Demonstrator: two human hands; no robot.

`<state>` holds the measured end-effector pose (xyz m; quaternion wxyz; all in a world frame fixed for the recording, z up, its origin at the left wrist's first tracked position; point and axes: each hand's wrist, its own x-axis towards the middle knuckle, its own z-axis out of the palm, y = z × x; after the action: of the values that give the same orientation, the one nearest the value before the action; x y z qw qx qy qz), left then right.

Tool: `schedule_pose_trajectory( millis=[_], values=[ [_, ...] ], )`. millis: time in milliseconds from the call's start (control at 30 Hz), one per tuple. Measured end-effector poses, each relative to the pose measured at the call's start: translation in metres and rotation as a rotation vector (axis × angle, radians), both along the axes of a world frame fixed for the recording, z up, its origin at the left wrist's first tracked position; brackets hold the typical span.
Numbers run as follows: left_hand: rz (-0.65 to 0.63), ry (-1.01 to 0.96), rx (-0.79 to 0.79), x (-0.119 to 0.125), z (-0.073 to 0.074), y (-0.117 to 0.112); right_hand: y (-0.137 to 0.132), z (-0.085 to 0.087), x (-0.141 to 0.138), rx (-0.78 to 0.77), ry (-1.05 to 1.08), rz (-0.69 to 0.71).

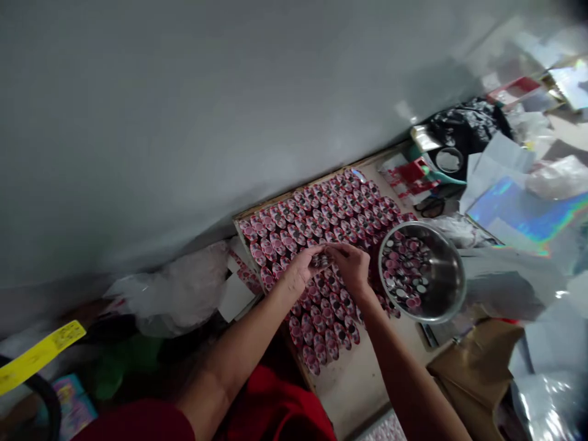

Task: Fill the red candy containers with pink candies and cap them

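Note:
My left hand (301,264) is cupped around a few small round discs (320,261), held just above the table. Against it, my right hand (353,264) has its thumb and forefinger pinched together at the discs; what sits in that pinch is too small to make out. Under both hands lie rows of oval red-and-white printed pieces (316,318), many bearing a pink or dark round disc in the middle. To the right of my right hand stands a steel bowl (452,278) partly filled with loose pink and silvery discs (404,263).
A grey wall (184,122) runs along the table's back edge. Beyond the bowl are scissors (432,207), a roll of tape (449,160), an iridescent sheet (519,211) and papers. Brown wrapping (478,361) lies at the right front. Plastic bags (169,291) are piled left of the table.

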<state>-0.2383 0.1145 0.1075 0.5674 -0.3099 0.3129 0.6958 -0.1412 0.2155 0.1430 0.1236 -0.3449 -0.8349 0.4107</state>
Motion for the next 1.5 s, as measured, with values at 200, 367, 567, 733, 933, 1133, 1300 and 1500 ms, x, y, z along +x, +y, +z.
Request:
schedule_pose_trajectory(
  millis=[200, 367, 567, 733, 933, 1133, 1300, 1500],
  values=[
    [0.141, -0.025, -0.064, -0.064, -0.004, -0.096, -0.036, -0.03, -0.1, -0.028, -0.132, 0.123],
    [0.271, 0.018, -0.079, -0.109, -0.008, -0.139, -0.043, -0.051, -0.18, 0.123, -0.336, 0.273],
    [0.3, 0.029, -0.014, -0.131, -0.021, -0.144, -0.039, -0.057, -0.217, 0.262, -0.6, 0.384],
    [0.27, 0.024, 0.02, -0.137, -0.026, -0.137, -0.031, -0.063, -0.242, 0.282, -0.739, 0.393],
    [0.301, 0.01, -0.039, -0.135, -0.019, -0.13, -0.039, -0.042, -0.221, 0.252, -0.628, 0.353],
    [0.359, 0.024, -0.133, -0.123, -0.026, -0.114, -0.081, -0.043, -0.152, 0.108, -0.406, 0.313],
    [0.377, 0.026, -0.143, -0.115, -0.024, -0.088, -0.095, -0.049, -0.139, 0.057, -0.36, 0.272],
    [0.371, 0.052, -0.059, -0.138, -0.022, -0.073, -0.04, -0.044, -0.179, 0.153, -0.42, 0.221]
  ],
)
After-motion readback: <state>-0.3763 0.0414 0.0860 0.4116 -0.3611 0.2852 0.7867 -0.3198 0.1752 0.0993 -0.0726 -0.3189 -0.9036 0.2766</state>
